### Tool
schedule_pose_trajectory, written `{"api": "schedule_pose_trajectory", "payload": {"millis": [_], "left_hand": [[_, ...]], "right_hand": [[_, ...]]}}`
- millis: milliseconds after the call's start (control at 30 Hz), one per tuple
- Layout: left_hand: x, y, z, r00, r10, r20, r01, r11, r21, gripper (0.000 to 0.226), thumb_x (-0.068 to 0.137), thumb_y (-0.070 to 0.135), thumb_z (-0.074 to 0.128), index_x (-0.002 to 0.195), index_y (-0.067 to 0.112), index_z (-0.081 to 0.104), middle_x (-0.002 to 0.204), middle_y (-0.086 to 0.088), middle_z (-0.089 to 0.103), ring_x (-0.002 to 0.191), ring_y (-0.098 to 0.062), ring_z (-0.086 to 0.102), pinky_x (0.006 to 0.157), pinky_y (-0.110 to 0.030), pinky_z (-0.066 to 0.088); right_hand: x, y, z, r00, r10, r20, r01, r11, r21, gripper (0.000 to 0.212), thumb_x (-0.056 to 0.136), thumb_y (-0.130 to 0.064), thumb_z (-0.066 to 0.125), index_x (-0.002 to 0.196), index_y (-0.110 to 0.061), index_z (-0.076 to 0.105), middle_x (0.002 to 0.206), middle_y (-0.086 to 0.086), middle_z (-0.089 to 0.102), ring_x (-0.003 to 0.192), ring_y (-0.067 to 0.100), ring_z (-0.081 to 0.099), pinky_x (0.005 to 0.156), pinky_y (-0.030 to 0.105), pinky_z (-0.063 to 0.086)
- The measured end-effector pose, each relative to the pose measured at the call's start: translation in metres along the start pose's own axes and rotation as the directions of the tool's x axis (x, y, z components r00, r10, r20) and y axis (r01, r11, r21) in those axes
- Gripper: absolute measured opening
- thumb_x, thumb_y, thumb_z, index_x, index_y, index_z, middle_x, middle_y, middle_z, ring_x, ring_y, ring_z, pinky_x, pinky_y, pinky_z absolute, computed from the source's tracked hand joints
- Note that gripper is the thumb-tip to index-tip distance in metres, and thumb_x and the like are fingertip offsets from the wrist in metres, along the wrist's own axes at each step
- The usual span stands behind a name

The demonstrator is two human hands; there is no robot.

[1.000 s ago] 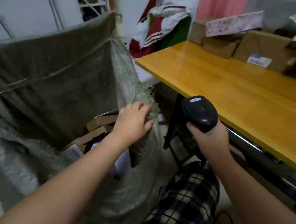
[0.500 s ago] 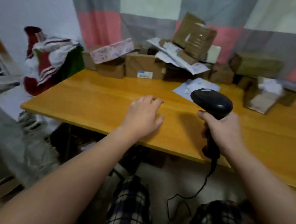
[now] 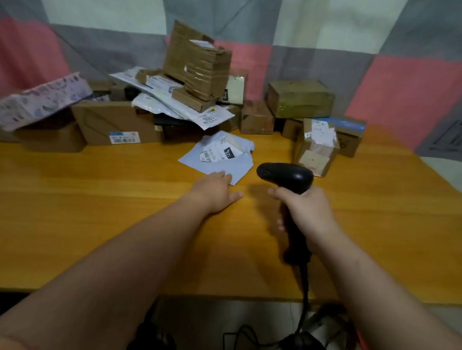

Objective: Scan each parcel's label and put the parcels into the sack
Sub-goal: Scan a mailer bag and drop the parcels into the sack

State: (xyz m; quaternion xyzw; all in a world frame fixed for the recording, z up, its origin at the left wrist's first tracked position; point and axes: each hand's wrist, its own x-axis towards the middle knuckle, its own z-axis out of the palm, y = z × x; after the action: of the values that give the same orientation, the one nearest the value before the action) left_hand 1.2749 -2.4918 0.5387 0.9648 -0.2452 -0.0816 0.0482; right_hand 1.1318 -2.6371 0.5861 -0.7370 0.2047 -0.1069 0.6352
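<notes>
as the left hand (image 3: 215, 188) reaches: step looks like fetching the next parcel, not yet scanned.
left hand: fingers straight, tips touching the near corner of the pale blue mailer (image 3: 226, 161) on the tabletop (image 3: 85, 205).
right hand (image 3: 308, 210): wrapped round the handle of the scanner (image 3: 286, 176), centre right of the frame.
mailer: flat at frame centre, label (image 3: 217, 153) face up, before the parcel pile (image 3: 199, 71).
sack: out of view.
next move: likely draw the mailer nearer, aim the scanner at its label.

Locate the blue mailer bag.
Head view, table centre: the blue mailer bag lies before the parcel pile, the left hand at its near corner, the scanner to its right.
</notes>
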Motion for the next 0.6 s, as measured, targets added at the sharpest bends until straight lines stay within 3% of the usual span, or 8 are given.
{"api": "schedule_pose_trajectory", "payload": {"millis": [100,200,300,433,533,600], "left_hand": [[0.008,-0.002,-0.004,0.997,0.014,-0.070,-0.013,1.000,0.017,0.052,0.095,0.055,0.042,0.125,0.016,0.058,0.129,-0.007,0.055,0.119,-0.026,0.050,0.092,-0.038,0.045],[-0.014,-0.010,-0.005,0.987,0.117,-0.114,-0.106,0.990,0.092,0.049,0.096,0.056,0.038,0.099,0.017,0.068,0.102,-0.003,0.065,0.100,-0.023,0.059,0.073,-0.034,0.046],[-0.050,-0.027,-0.003,0.976,0.199,-0.089,-0.192,0.978,0.076,0.050,0.096,0.057,0.038,0.097,0.017,0.069,0.114,0.000,0.067,0.103,-0.021,0.060,0.081,-0.039,0.049],[-0.095,-0.053,-0.011,0.940,0.340,0.030,-0.337,0.938,-0.079,0.041,0.097,0.047,0.045,0.107,0.018,0.072,0.128,0.009,0.062,0.117,-0.017,0.057,0.101,-0.035,0.040],[-0.120,-0.069,-0.014,0.942,0.333,0.042,-0.325,0.936,-0.135,0.052,0.093,0.053,0.043,0.087,0.012,0.073,0.106,0.004,0.072,0.106,-0.015,0.062,0.106,-0.033,0.036],[-0.130,-0.075,-0.016,0.970,0.240,0.022,-0.237,0.966,-0.099,0.058,0.095,0.054,0.041,0.067,0.008,0.062,0.078,-0.008,0.069,0.081,-0.022,0.063,0.094,-0.041,0.045]], "right_hand": [[0.009,0.005,-0.001,0.999,0.031,0.008,-0.031,0.999,-0.009,0.020,0.079,-0.019,0.074,0.071,-0.010,0.059,0.053,0.008,0.053,0.039,0.023,0.053,0.044,0.029,0.047],[0.011,0.007,-0.003,0.999,0.048,0.019,-0.049,0.999,0.014,0.020,0.079,-0.019,0.075,0.071,-0.010,0.059,0.054,0.006,0.053,0.040,0.021,0.054,0.043,0.028,0.048],[0.006,0.003,-0.004,0.998,0.026,0.054,-0.027,1.000,0.007,0.017,0.079,-0.019,0.074,0.072,-0.011,0.061,0.055,0.006,0.055,0.043,0.018,0.056,0.043,0.027,0.048],[-0.008,0.001,-0.005,0.998,-0.046,0.041,0.048,0.997,-0.054,0.018,0.078,-0.022,0.074,0.067,-0.013,0.063,0.052,0.004,0.057,0.044,0.018,0.054,0.050,0.030,0.043],[-0.015,0.003,-0.003,0.996,-0.086,-0.013,0.084,0.990,-0.109,0.023,0.078,-0.023,0.075,0.062,-0.024,0.058,0.042,-0.012,0.050,0.045,0.007,0.049,0.049,0.023,0.036],[-0.019,0.001,0.002,0.995,-0.096,0.006,0.097,0.989,-0.111,0.022,0.078,-0.022,0.075,0.065,-0.027,0.059,0.041,-0.017,0.049,0.048,0.003,0.048,0.049,0.022,0.033]]}}
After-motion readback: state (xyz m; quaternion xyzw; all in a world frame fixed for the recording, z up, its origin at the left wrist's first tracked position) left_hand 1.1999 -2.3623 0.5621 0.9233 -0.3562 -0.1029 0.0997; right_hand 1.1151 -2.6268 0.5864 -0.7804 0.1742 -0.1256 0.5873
